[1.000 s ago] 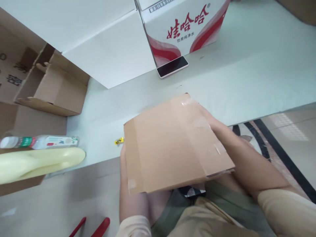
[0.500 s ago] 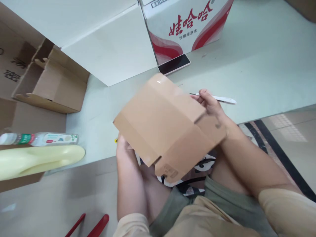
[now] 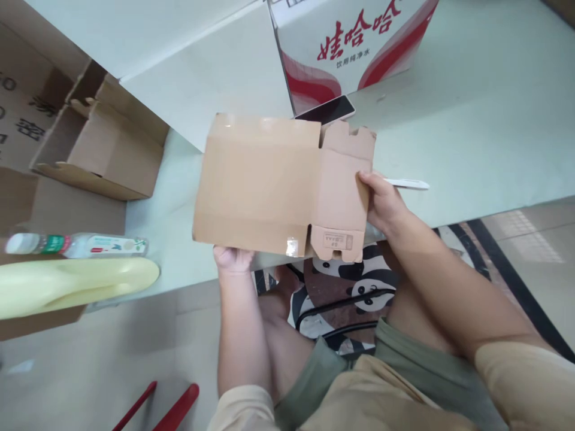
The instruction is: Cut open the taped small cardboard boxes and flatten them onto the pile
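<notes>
— What are the two hands doing?

— Both are holding up a flat brown cardboard box, unfolded, above the near edge of the pale grey-green bench. The left hand is gripping it from below at the bottom edge, fingers tucked behind the board, so its grip is closing on the box. The right hand is pinching the right-hand flap, thumb lying on the front face.

— Is the right hand carrying anything else?

— Yes, a slim white tool is sticking out to the right from behind its fingers; whether it is a cutter or a pen I cannot tell. So that grip is clamping both the flap and the tool.

— How is the box facing?

— Its broad panel is facing the camera, roughly upright, with notched flaps on the right and a small printed mark near the lower right corner.

— What is lying around it?

— Behind the box a dark-screened phone is lying on the bench, just beside a white carton with red lettering. A plain white box is standing to its left. Further left an open brown cardboard carton is sitting, and a clear plastic bottle is lying on its side next to a pale yellow plastic shape. Below, a panda-patterned cushion is showing between the person's knees.
</notes>
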A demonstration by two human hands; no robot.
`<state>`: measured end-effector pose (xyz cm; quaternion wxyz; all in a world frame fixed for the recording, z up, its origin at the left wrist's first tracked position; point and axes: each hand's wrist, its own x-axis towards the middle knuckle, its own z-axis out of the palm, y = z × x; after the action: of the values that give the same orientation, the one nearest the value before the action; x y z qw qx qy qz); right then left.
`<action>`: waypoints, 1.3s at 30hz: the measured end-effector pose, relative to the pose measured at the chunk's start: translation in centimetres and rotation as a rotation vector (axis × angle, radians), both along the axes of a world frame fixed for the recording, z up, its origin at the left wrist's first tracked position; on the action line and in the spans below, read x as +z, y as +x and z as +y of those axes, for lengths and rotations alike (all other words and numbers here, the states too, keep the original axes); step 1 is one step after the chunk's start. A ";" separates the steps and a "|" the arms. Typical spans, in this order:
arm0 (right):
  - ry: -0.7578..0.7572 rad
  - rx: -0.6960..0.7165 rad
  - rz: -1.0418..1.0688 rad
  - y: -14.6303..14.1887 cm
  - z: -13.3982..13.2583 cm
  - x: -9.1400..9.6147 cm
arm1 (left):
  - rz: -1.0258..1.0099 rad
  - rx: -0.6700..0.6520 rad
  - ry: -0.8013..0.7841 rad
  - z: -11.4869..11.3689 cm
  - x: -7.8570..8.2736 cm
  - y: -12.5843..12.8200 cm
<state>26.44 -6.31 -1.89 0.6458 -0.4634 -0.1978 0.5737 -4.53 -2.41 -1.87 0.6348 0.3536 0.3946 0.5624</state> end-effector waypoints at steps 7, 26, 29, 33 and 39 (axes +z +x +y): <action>-0.014 -0.157 -0.008 -1.4 -0.1 -1.0 | -0.052 0.064 0.198 -1.8 2.2 1.6; -0.182 0.063 -0.358 1.4 -8.2 3.1 | -0.075 -0.109 -0.195 -0.6 2.2 2.9; -0.288 0.101 -0.353 3.8 -11.3 4.5 | 0.071 -0.181 -0.251 -0.7 2.3 3.6; -0.390 -0.115 -0.462 7.3 -14.4 7.0 | 0.155 -0.160 -0.297 -0.7 2.8 4.0; -0.402 -0.903 -0.918 15.3 -12.6 9.2 | 0.214 -0.160 -0.291 -0.3 2.9 4.7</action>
<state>41.76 -18.94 7.31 0.5738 -0.8086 -0.1286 0.0179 0.14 -2.73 1.02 0.6764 0.3461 0.5075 0.4065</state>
